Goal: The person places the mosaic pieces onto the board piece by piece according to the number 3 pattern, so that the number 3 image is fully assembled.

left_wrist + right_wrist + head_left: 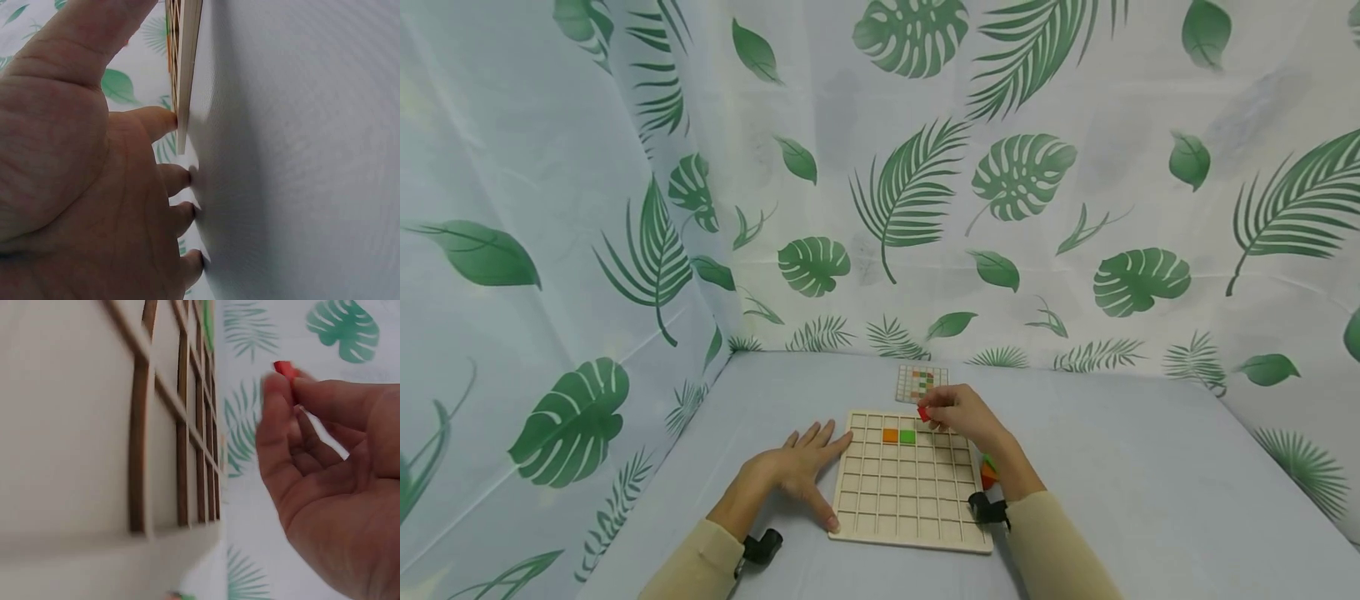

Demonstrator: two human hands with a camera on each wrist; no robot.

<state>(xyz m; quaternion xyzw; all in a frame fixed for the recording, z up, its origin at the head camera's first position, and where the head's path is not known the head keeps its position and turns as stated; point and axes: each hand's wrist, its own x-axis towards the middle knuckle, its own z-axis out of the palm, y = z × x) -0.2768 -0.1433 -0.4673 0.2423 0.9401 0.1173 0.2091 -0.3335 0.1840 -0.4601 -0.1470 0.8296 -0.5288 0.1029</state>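
Red piece in hand: we pinch it between the thumb and fingers of our right hand, which are clamped on it near the far edge of the gridded board. In the right wrist view we see it held clear of the board, its end showing past the fingertips. Our left hand lies at the board's left side with its fingers spread apart; we rest the thumb at the near left corner and the index finger against the edge farther along, while the other three fingertips touch the tabletop. Within the board's cells we find an orange tile and, just to its right, a green tile. Beyond the far edge we note a small card bearing a grid with coloured squares. Green and orange pieces lie together beside the board's right edge, near our right wrist. Leaf-printed cloth hangs behind the tabletop.
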